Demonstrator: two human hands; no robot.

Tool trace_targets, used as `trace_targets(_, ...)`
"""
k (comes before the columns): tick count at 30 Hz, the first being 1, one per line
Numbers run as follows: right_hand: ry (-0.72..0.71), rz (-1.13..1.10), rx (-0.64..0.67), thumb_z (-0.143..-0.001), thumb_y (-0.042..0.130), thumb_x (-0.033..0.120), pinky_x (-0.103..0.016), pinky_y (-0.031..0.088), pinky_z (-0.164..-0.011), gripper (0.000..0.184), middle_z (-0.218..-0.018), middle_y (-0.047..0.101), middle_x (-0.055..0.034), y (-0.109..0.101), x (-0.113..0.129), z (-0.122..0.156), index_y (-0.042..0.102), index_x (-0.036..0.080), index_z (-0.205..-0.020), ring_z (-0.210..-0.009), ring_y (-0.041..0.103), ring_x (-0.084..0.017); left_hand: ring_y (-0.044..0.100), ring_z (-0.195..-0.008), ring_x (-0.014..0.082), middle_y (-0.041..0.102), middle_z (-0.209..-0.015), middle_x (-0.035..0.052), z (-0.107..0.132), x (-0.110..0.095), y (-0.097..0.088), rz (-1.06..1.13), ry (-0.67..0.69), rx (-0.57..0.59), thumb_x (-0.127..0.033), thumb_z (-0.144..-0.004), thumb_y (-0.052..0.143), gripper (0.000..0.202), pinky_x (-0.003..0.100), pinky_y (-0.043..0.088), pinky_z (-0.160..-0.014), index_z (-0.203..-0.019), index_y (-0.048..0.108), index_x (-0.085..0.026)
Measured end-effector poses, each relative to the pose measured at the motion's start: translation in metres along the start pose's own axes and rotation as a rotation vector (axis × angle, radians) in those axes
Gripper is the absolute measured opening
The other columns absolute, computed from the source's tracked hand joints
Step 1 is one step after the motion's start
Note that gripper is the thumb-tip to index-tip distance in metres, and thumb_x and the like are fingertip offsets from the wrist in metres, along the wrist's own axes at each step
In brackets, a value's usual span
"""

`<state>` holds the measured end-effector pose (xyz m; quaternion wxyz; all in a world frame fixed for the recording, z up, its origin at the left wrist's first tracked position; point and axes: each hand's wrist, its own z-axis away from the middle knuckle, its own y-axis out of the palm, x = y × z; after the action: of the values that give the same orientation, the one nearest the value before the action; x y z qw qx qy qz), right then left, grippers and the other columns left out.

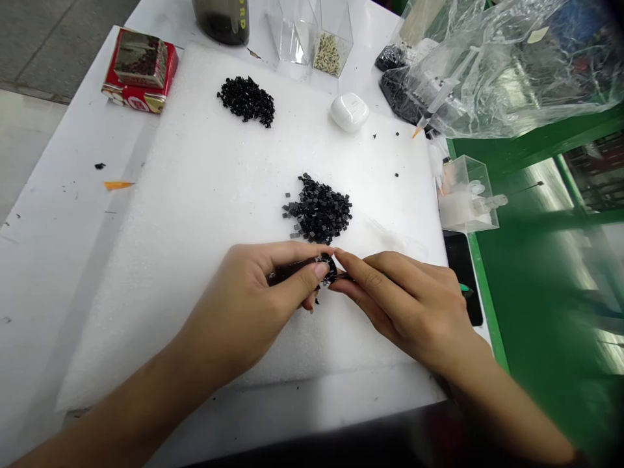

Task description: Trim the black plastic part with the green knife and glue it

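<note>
Inv.: L hand [238,305] pinching dark strip [305,268] betw. thumb & fingers, above white foam sheet [195,214]. R hand [404,305], fingers pressed together at strip's end, appears to pinch slim green-handled item [463,287], tip hidden. Done so far: heap of black sq. pieces [319,209] just ahead; finer black heap [246,101] farther on. Left: strip in hand, not yet on heaps.

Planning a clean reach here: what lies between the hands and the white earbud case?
In the head view, a pile of small black square pieces sits on the white foam sheet between the left hand, right hand and the white earbud case.
</note>
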<state>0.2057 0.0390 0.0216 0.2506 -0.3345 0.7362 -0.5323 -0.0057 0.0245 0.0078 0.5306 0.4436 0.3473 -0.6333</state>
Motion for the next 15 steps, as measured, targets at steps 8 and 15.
trace_targets(8,0.012,0.013,-0.014,-0.093,0.068,0.026,-0.028,0.044,-0.056,0.038,-0.081,0.067,-0.0027,0.0006,0.0027,0.0002,0.062,0.01,-0.127,-0.065,0.06,-0.011,0.057,-0.064,0.0083,0.064,-0.063,-0.0076,0.0008,0.0005,-0.0003,-0.005,0.002,-0.013,-0.035,-0.089,0.068,0.023,0.02,0.047,-0.061,-0.111,0.074,-0.04)
trace_targets(15,0.005,-0.002,0.014,-0.094,0.067,0.022,-0.028,0.044,-0.056,0.033,-0.078,0.065,-0.002,0.0005,0.0049,-0.0018,0.063,0.008,-0.124,-0.064,0.059,-0.012,0.06,-0.064,0.0079,0.066,-0.064,-0.0079,0.0003,0.0,0.0006,-0.025,0.007,-0.027,-0.034,-0.089,0.068,0.021,0.018,0.049,-0.061,-0.109,0.075,-0.039)
